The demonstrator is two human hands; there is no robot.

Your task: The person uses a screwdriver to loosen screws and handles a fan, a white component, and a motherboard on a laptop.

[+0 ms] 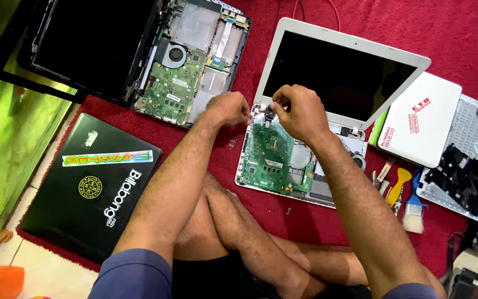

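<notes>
Fingers (281, 104): those of the right hand (300, 113) are curled tight and pinched at the hinge corner of the white laptop (327, 105), on a small dark part too tiny to name. Left hand (229, 109): fingertips bunched against the same corner, pressing or steadying; whether they actually grip anything cannot be told from here.

White laptop: lies on the red carpet (460, 33) in front of the seated person, base opened up, lid raised with its dark screen facing up and away. Green circuit board (269, 155) exposed in the base, just below both hands.

Advice for the step, as judged from where I stand: work that hinge corner with slow, even pressure, one hand bracing the base while the other does the fine pinch, so that nothing slips onto the bare board. Keep loose screws off the carpet pile, where they would vanish.

Also present:
- Black laptop (84, 50), opened, its own green board and round fan showing, at upper left.
- Closed black laptop (89, 188) with stickers, near the left elbow.
- White box (421, 119), beside the raised lid.
- Yellow pry tool (398, 184) and a small brush (415, 213), lying to the right of the white laptop.
- Grey keyboard panel (471, 149) with dark pieces on it, far right.
</notes>
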